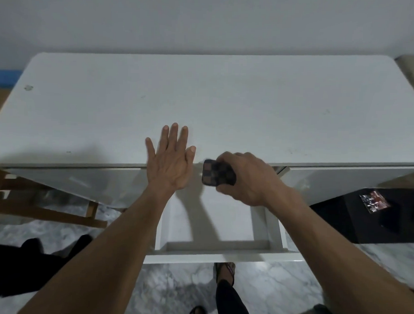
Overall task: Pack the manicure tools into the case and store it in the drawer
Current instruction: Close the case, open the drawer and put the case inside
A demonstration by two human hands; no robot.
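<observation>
Closest to the camera there's a marble-look floor [178, 289] with a sandaled foot [225, 270] poking out just under the pulled-out white drawer [221, 256]. The drawer is open and looks bare inside, only shadows on its bottom.

Above the drawer's back end, the right hand [245, 179] is wrapped around the case [218, 172], a small dark checkered thing with rounded corners. It sticks out of the left side of the fist, fingers curled over its top and right side. So it's held in the air over the drawer, right at the table's front edge.

Just beside it, the left hand [169, 160] is spread flat, fingers splayed, holding nothing, over the edge of the white table [203, 98].
</observation>
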